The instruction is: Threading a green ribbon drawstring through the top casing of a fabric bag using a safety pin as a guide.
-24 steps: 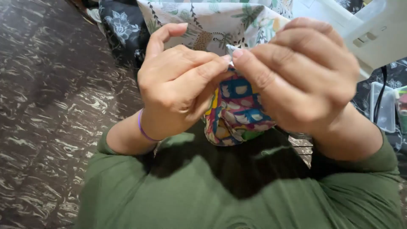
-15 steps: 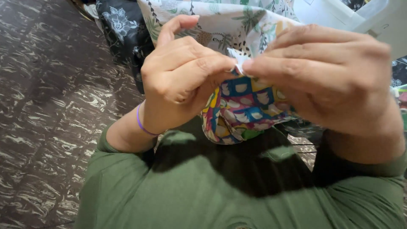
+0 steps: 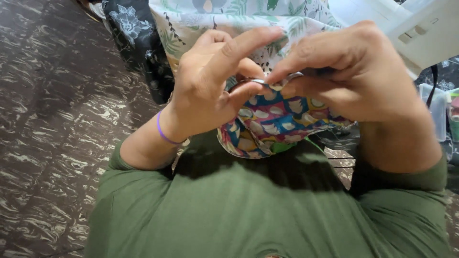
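Observation:
Both of my hands are raised close in front of my chest. My left hand (image 3: 210,86), with a purple band on the wrist, pinches the top edge of a small colourful patterned fabric piece (image 3: 272,124) between thumb and fingers. My right hand (image 3: 354,76) pinches the same edge from the right side. A thin shiny metal piece (image 3: 260,82) shows between the fingertips of both hands; I cannot tell what it is. The fabric piece hangs down bunched below my fingers, over my green shirt (image 3: 267,210).
A light cloth with a leaf print (image 3: 239,24) lies beyond my hands, beside a dark floral cloth (image 3: 134,43). A white machine body (image 3: 411,28) stands at the upper right, with a clear plastic container (image 3: 437,110) at the right edge. Dark marbled floor (image 3: 52,124) fills the left.
My hands have drawn slightly closer and lower in view, still pinching the fabric edge. The left index finger has straightened out over the right fingertips.

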